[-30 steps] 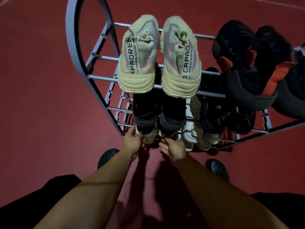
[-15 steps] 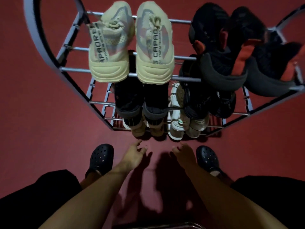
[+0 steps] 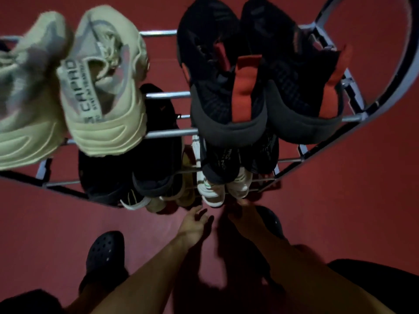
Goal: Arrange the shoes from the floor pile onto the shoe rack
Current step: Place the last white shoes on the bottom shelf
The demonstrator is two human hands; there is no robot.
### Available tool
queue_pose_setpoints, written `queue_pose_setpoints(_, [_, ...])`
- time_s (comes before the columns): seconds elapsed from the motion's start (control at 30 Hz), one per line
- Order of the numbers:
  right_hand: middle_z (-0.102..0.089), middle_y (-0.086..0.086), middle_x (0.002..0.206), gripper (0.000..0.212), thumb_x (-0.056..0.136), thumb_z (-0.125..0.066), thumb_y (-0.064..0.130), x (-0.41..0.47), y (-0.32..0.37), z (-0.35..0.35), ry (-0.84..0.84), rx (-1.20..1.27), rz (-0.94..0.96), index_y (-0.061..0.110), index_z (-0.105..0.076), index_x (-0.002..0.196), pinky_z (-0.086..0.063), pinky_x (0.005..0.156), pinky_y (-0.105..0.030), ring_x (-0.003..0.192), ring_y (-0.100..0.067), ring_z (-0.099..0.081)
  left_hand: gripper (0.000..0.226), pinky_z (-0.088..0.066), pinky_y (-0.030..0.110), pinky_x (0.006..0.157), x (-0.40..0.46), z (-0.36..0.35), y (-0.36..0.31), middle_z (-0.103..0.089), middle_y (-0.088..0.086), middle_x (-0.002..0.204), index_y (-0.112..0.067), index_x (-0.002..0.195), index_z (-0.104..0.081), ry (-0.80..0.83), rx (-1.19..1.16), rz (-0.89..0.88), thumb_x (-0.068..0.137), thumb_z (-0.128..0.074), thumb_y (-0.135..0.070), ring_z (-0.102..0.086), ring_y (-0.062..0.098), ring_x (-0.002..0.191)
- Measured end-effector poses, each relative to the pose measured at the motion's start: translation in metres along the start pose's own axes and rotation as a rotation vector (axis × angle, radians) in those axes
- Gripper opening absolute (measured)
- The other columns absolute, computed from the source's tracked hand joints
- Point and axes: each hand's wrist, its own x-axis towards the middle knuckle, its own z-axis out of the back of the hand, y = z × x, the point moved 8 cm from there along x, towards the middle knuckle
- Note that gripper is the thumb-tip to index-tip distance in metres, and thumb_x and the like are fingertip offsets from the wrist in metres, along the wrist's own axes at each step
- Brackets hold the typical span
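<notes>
A metal shoe rack (image 3: 167, 133) stands on the red floor (image 3: 45, 218), filled on every tier. On its top bars sit a pair of cream sneakers (image 3: 102, 87) at the left and a pair of black-and-red sneakers (image 3: 226, 103) at the right; darker and white shoes fill the lower tiers. Below, the left hand (image 3: 195, 223) hangs loose-fingered and empty, while the right hand (image 3: 243, 214) is too blurred to tell. A black clog (image 3: 105, 252) covers the left foot.

shiny metal shoe rack (image 3: 167, 133), knit-cloth cream sneakers (image 3: 106, 91), matt perforated black clogs (image 3: 105, 252).
</notes>
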Motion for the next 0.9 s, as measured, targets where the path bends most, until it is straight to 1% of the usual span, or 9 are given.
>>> queue_pose_setpoints(0.07, [-0.061, -0.009, 0.129, 0.047, 0.091, -0.063, 0.018, 0.014, -0.002, -0.002, 0.067, -0.027, 0.025, 0.012, -0.052, 0.136, -0.045, 0.094, -0.031, 0.119, -0.023, -0.056, 0.033, -0.054, 0.038, 0.076, 0.013, -0.016, -0.001, -0.065, 0.004, 0.116, -0.024, 0.133, -0.050, 0.079, -0.070, 0.047, 0.102, -0.056, -0.016, -0.060, 0.022, 0.088])
queue_pose_setpoints(0.2, [-0.061, 0.000, 0.131, 0.061, 0.073, -0.066, 0.054, 0.059, -0.062, -0.028, 0.193, -0.041, -0.153, 0.044, -0.050, 0.131, -0.047, 0.101, -0.045, 0.122, -0.026, -0.057, 0.026, -0.049, 0.031, 0.067, 0.030, -0.047, -0.007, -0.065, 0.002, 0.091, -0.036, 0.122, -0.051, 0.230, -0.080, 0.093, 0.100, -0.058, -0.025, -0.057, 0.020, 0.077])
queue_pose_setpoints(0.27, [-0.065, -0.004, 0.123, 0.055, 0.078, -0.074, 0.038, 0.075, -0.081, -0.041, 0.221, 0.183, -0.190, 0.033, -0.054, 0.128, -0.051, 0.098, -0.046, 0.114, -0.023, -0.063, 0.022, -0.050, 0.034, 0.072, 0.039, -0.054, -0.008, -0.070, -0.002, 0.091, -0.035, 0.116, -0.057, 0.233, -0.127, 0.101, 0.096, -0.063, -0.028, -0.062, 0.018, 0.080])
queue_pose_setpoints(0.37, [-0.061, -0.026, 0.126, 0.052, 0.086, -0.065, -0.008, 0.077, -0.066, -0.033, 0.172, 0.446, -0.198, 0.000, -0.049, 0.135, -0.056, 0.082, -0.026, 0.104, -0.023, -0.065, 0.037, -0.045, 0.035, 0.071, 0.054, -0.063, -0.004, -0.072, 0.000, 0.090, -0.029, 0.122, -0.062, 0.229, -0.203, 0.134, 0.087, -0.064, -0.041, -0.063, 0.018, 0.079])
queue_pose_setpoints(0.47, [-0.069, -0.013, 0.112, 0.033, 0.091, -0.061, -0.001, 0.075, -0.065, -0.033, 0.165, 0.653, -0.324, 0.007, -0.060, 0.122, -0.053, 0.068, -0.015, 0.097, -0.022, -0.066, 0.033, -0.037, 0.023, 0.056, 0.060, -0.066, 0.003, -0.064, 0.006, 0.076, -0.012, 0.127, -0.061, 0.146, -0.371, 0.155, 0.099, -0.060, -0.028, -0.052, 0.016, 0.060])
queue_pose_setpoints(0.57, [-0.071, -0.006, 0.105, 0.023, 0.092, -0.062, 0.008, 0.066, -0.075, -0.034, 0.097, 0.810, -0.461, 0.010, -0.066, 0.114, -0.054, 0.085, -0.032, 0.096, -0.022, -0.066, 0.019, -0.038, 0.017, 0.038, 0.054, -0.069, 0.004, -0.065, -0.001, 0.071, -0.011, 0.117, -0.061, 0.110, -0.442, 0.153, 0.103, -0.055, -0.022, -0.056, 0.006, 0.046])
queue_pose_setpoints(0.73, [-0.076, -0.009, 0.092, 0.020, 0.075, -0.081, 0.022, 0.040, -0.083, -0.033, -0.066, 0.901, -0.566, 0.010, -0.076, 0.091, -0.056, 0.077, -0.037, 0.085, -0.025, -0.072, 0.021, -0.038, 0.020, 0.043, 0.038, -0.058, 0.014, -0.069, 0.002, 0.076, -0.015, 0.113, -0.068, 0.016, -0.511, 0.151, 0.098, -0.062, -0.028, -0.060, 0.013, 0.059])
queue_pose_setpoints(0.87, [-0.069, -0.004, 0.074, 0.010, 0.088, -0.070, 0.017, 0.006, -0.093, -0.048, -0.135, 0.829, -0.671, 0.013, -0.075, 0.081, -0.051, 0.056, -0.026, 0.061, -0.013, -0.064, 0.019, -0.055, 0.039, 0.066, 0.020, -0.038, 0.037, -0.073, 0.015, 0.083, -0.005, 0.104, -0.073, -0.224, -0.531, 0.162, 0.089, -0.072, -0.016, -0.066, 0.032, 0.072])
queue_pose_setpoints(0.9, [-0.069, -0.009, 0.077, 0.022, 0.092, -0.064, 0.011, 0.000, -0.095, -0.059, -0.104, 0.858, -0.680, 0.015, -0.075, 0.074, -0.054, 0.058, -0.027, 0.060, -0.013, -0.065, 0.016, -0.059, 0.044, 0.074, 0.015, -0.034, 0.043, -0.075, 0.016, 0.084, -0.003, 0.101, -0.073, -0.282, -0.520, 0.167, 0.087, -0.074, -0.012, -0.070, 0.034, 0.077])
